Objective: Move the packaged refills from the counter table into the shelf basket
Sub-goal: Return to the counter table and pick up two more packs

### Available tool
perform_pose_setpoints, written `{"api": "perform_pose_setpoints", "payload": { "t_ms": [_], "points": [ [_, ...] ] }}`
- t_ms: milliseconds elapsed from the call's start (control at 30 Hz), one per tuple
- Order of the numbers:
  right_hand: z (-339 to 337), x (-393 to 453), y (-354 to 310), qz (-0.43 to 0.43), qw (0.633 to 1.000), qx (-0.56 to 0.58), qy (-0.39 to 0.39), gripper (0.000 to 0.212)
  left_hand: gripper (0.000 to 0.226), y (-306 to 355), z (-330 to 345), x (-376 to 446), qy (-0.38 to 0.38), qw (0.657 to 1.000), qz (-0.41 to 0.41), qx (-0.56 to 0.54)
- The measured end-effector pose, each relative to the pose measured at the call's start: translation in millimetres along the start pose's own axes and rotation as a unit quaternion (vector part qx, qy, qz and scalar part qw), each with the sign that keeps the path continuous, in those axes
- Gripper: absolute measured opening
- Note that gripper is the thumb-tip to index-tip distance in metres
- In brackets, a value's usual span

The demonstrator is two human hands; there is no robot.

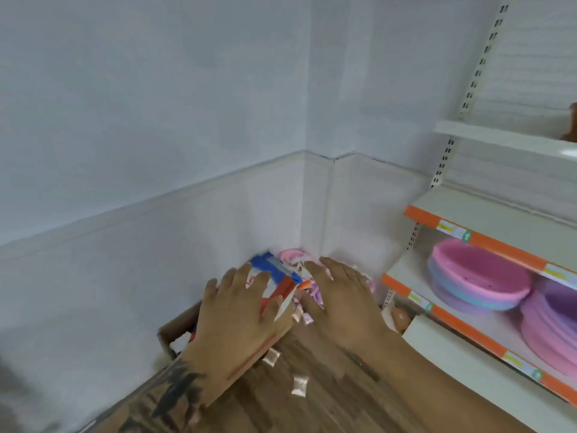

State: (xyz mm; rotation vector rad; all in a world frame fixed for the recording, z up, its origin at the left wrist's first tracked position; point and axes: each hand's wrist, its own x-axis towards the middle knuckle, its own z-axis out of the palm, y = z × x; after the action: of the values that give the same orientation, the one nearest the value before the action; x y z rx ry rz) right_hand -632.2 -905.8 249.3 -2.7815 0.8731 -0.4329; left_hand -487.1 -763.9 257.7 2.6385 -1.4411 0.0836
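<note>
Shelving (487, 242) fills my three o'clock side, with stacked pink and purple basins (480, 276) on its lower shelves; whether one of them is the shelf basket I cannot tell. Wooden counter table (312, 398) runs up from six o'clock into the wall corner, where the pile of packaged refills (282, 281) sits at about twelve o'clock from my wrists. My left hand (240, 310) lies flat over the blue and red packs with fingers spread, gripping nothing I can see. My right hand (340, 298) is likewise spread on the pile's three o'clock side. Two loose sachets (299, 385) lie apart at six o'clock. My worry: scooping with flat hands could scatter small packs, or push some into the cardboard box (175, 331) at nine o'clock.
</note>
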Motion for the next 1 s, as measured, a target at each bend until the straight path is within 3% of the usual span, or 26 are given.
{"api": "perform_pose_setpoints", "payload": {
  "t_ms": [167, 300, 367, 533, 733, 933, 1000],
  "points": [
    [65.3, 8.4, -123.1, -0.052, 0.996, -0.008, -0.078, 0.066, 0.070, -130.4, 9.9, -64.9, -0.048, 0.995, -0.078, 0.027],
    [107.4, 3.9, -213.3, -0.113, 0.985, 0.000, -0.132, 0.078, 0.061, -213.2, 18.5, -119.8, -0.056, 0.988, -0.142, 0.028],
    [123.1, 1.1, -252.3, -0.136, 0.976, -0.003, -0.172, 0.071, 0.058, -247.7, 26.4, -145.1, -0.076, 0.981, -0.178, 0.022],
    [177.5, 2.4, -326.2, -0.186, 0.963, 0.028, -0.191, 0.064, 0.056, -318.0, 44.0, -191.7, -0.082, 0.960, -0.269, -0.003],
    [237.2, 32.3, -399.8, -0.282, 0.924, 0.004, -0.260, 0.063, 0.056, -386.9, 61.4, -231.0, -0.113, 0.922, -0.370, -0.016],
    [284.4, 78.7, -475.0, -0.373, 0.883, 0.009, -0.286, 0.060, 0.080, -443.6, 50.6, -246.7, -0.094, 0.896, -0.434, -0.018],
    [295.8, 93.6, -501.5, -0.392, 0.870, 0.021, -0.297, 0.058, 0.070, -465.0, 46.7, -247.7, -0.090, 0.889, -0.450, -0.005]
  ]
}}
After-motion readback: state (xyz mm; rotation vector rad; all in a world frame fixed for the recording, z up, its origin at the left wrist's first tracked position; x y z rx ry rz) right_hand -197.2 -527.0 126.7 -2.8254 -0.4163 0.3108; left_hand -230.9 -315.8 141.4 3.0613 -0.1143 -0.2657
